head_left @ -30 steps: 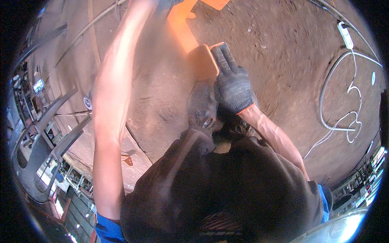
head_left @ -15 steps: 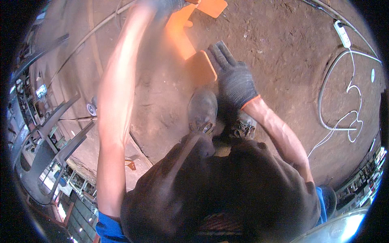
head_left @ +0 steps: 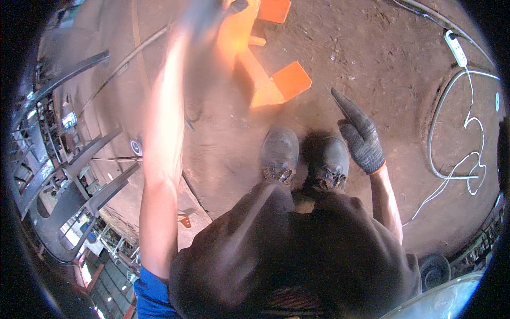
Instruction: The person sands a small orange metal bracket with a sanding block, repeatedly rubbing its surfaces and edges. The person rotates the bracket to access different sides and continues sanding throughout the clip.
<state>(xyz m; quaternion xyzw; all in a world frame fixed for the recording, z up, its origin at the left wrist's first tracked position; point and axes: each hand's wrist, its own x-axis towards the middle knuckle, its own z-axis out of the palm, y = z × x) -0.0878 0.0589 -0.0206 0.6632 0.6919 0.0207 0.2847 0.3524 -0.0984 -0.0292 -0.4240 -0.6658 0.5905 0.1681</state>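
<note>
The orange piece (head_left: 239, 37) is beyond my 2 boots (head_left: 280, 151), with my left hand (head_left: 204, 17) at its upper edge, too blurred to tell whether it grips. My gloved right hand (head_left: 362, 137) is empty, fingers stretched out, well apart from the left; a white power strip (head_left: 456, 50) lies on the floor (head_left: 372, 69).
</note>
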